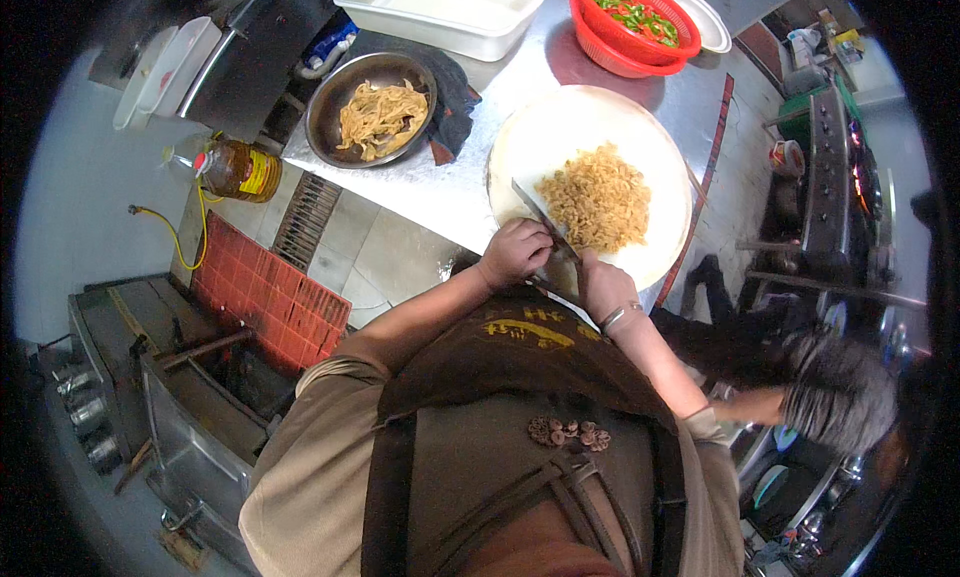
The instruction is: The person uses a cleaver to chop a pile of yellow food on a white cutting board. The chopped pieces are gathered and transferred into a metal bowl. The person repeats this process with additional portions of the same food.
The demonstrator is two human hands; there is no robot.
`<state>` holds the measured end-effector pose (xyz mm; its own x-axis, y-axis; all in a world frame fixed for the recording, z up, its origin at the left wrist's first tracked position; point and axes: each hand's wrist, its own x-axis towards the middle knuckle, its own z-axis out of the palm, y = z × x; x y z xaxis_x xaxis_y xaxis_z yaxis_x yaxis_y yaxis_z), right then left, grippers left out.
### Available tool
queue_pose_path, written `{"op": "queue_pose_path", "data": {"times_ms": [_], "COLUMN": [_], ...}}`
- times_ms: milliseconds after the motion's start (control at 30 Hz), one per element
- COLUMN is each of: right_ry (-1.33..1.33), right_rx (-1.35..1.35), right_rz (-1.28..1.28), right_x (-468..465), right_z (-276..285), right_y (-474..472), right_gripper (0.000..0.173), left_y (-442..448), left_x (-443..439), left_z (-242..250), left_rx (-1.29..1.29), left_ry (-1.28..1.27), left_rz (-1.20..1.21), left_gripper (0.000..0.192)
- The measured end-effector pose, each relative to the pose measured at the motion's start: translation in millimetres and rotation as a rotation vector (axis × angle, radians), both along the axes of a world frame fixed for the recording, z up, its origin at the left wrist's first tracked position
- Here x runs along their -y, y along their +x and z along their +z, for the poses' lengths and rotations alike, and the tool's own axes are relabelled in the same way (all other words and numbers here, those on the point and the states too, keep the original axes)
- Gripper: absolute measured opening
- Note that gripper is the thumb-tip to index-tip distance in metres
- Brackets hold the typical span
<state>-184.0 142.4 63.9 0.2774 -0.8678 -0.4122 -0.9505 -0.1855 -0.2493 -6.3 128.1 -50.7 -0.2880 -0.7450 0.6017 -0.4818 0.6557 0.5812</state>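
Note:
A round white cutting board (517,138) lies before me on a metal table. On it is a pile of finely chopped tan food (600,198), perhaps pickled vegetable. My right hand (606,286), with a bracelet at the wrist, grips a kitchen knife (534,202), likely a cleaver, at its near end. The blade is seen nearly edge-on and points up and left along the pile's left side. My left hand (517,251) is at the board's near left edge, fingers curled against the blade's left side. Whether those fingers grip the blade is hidden.
Beyond the board stand a metal bowl (321,119) of tan strips, a white plastic tub (442,33) and red baskets (615,56) with cut peppers. An oil jug (240,172) is at left. Another person (840,393) is close at my right, near a stove (829,172).

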Motion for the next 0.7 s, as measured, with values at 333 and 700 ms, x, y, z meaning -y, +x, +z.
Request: {"op": "queue_pose_path", "data": {"times_ms": [333, 700], "right_ry": [-0.187, 0.042], "right_rx": [0.363, -0.028], "right_rz": [-0.073, 0.008], "right_x": [36.3, 6.7], "right_z": [-38.8, -1.3], "right_y": [17.9, -1.1], "right_gripper": [0.013, 0.016], "left_y": [1.5, 2.2], "left_x": [1.0, 3.7], "left_z": [6.4, 0.6], "left_rx": [-0.012, 0.009], "left_ry": [-0.007, -0.091], "left_rz": [-0.04, -0.044], "left_gripper": [0.009, 0.01]}}
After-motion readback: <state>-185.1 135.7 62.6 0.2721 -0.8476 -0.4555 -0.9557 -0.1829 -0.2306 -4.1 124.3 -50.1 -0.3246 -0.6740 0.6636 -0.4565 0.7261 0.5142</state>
